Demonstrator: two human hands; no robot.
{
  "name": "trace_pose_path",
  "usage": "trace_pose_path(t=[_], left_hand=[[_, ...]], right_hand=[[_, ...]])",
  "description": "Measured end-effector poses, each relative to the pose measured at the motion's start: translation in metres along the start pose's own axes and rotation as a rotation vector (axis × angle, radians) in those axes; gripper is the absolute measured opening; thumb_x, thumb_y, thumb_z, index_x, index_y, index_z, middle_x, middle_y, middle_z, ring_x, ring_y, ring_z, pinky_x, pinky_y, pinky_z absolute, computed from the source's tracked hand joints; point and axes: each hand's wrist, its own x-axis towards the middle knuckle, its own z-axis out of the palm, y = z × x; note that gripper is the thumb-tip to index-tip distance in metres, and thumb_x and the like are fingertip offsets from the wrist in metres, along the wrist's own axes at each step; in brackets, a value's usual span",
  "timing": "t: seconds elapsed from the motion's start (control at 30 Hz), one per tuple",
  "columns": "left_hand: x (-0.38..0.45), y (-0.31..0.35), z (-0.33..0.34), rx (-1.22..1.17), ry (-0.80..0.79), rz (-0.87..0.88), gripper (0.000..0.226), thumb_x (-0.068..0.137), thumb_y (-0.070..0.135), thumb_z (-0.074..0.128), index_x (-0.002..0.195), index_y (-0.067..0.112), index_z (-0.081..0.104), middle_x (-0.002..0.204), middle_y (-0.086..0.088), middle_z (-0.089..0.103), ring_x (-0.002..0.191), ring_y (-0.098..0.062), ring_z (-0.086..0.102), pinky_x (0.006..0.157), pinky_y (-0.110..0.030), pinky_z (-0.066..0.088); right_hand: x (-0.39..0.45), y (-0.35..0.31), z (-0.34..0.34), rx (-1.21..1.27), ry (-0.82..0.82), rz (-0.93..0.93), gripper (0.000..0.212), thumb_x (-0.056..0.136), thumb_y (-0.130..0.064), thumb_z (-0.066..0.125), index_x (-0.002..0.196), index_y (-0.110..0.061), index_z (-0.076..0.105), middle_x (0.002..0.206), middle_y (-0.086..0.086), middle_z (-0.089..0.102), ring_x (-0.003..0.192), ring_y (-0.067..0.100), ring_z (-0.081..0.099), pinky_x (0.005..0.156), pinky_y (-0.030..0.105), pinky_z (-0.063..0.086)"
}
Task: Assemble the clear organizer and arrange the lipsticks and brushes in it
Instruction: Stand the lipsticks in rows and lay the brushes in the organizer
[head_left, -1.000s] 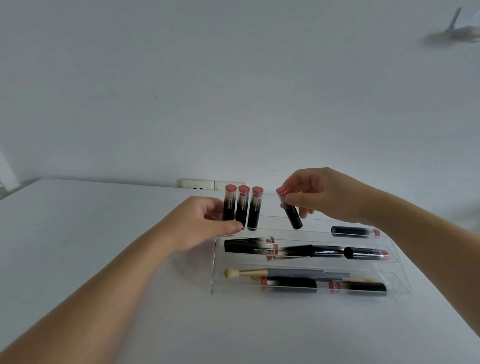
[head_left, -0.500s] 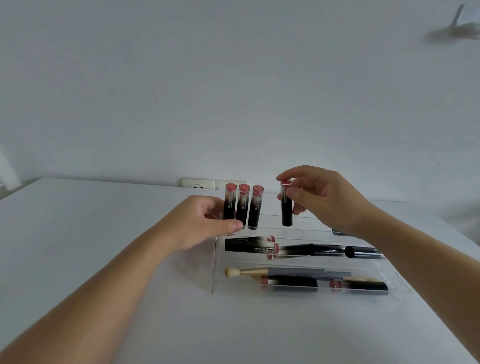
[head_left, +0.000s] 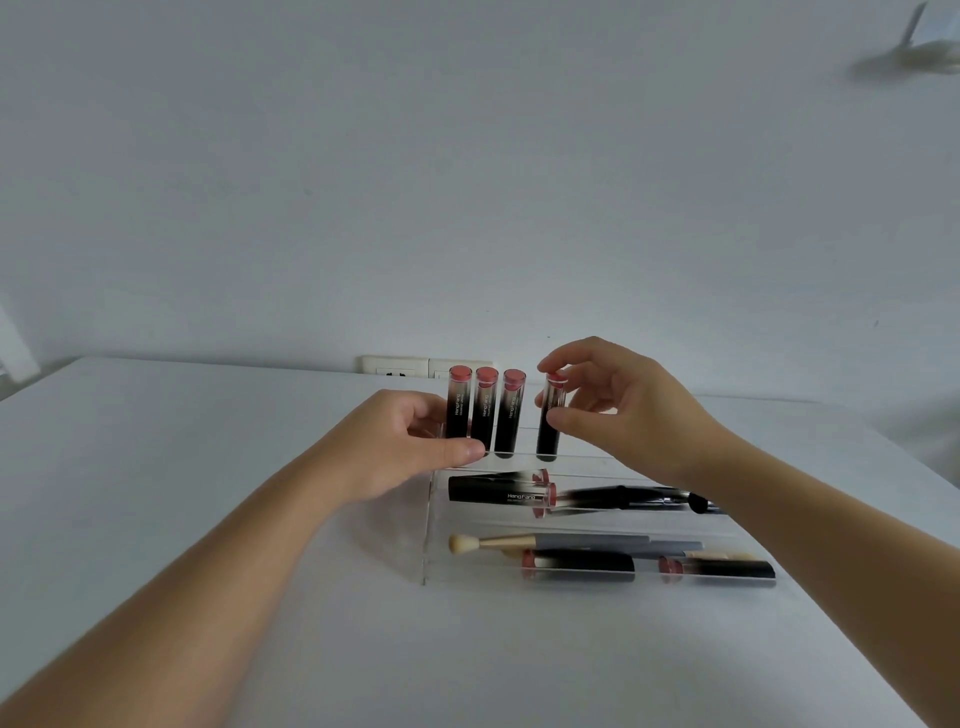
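Head view: my right hand (head_left: 618, 410) pinches the fourth lipstick (head_left: 549, 423), upright in the back row.
Left grip: left hand (head_left: 410, 447) clasps the clear organizer (head_left: 427, 540) corner.
Risk: a tilted release — it tips into the three standing lipsticks (head_left: 485, 410) just left of the grip.
Materials: glossy black tubes, slick acrylic, smooth white table (head_left: 208, 467).

Soft, even, dim daylight; faint shadows, wide-angle bending at edges.

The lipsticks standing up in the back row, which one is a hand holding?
The rightmost one, pinched by the right hand. It stands apart from the other three.
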Motion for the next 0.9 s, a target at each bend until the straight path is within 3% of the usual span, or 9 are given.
trace_pose_path(t=[0.13, 0.5, 0.7, 0.9], left_hand=[[0.0, -0.001, 0.0, -0.002, -0.006, 0.005, 0.043, 0.061, 0.059, 0.08, 0.102, 0.046, 0.075, 0.098, 0.013, 0.079, 0.095, -0.006, 0.074, 0.098, -0.033, 0.052], [0.001, -0.003, 0.0, -0.014, -0.001, 0.005, 0.045, 0.061, 0.06, 0.081, 0.103, 0.047, 0.075, 0.098, 0.014, 0.079, 0.095, -0.004, 0.074, 0.094, -0.03, 0.052], [0.001, -0.002, 0.0, -0.014, 0.001, 0.008, 0.043, 0.06, 0.06, 0.08, 0.101, 0.049, 0.074, 0.097, 0.015, 0.079, 0.092, -0.002, 0.074, 0.087, -0.026, 0.051], [0.002, -0.003, 0.0, -0.017, 0.001, 0.004, 0.043, 0.061, 0.059, 0.081, 0.102, 0.045, 0.076, 0.097, 0.011, 0.079, 0.094, -0.006, 0.075, 0.096, -0.032, 0.053]], right_hand=[[0.0, 0.001, 0.005, -0.032, 0.017, -0.034, 0.038, 0.086, -0.01, 0.076, 0.108, -0.039, 0.063, 0.095, -0.015, 0.069, 0.084, 0.01, 0.068, 0.083, 0.016, 0.052], [0.002, 0.008, 0.011, 0.0, 0.011, -0.025, 0.058, 0.082, -0.008, 0.076, 0.125, -0.042, 0.057, 0.094, -0.005, 0.072, 0.091, 0.013, 0.071, 0.09, 0.025, 0.055], [0.006, 0.008, 0.012, -0.012, -0.038, -0.014, 0.063, 0.082, -0.006, 0.078, 0.129, -0.041, 0.055, 0.092, -0.002, 0.072, 0.086, 0.013, 0.071, 0.086, 0.019, 0.053], [0.006, 0.009, 0.013, 0.019, -0.05, -0.011, 0.064, 0.082, -0.004, 0.077, 0.132, -0.037, 0.055, 0.091, -0.008, 0.071, 0.087, 0.011, 0.071, 0.087, 0.018, 0.053]])
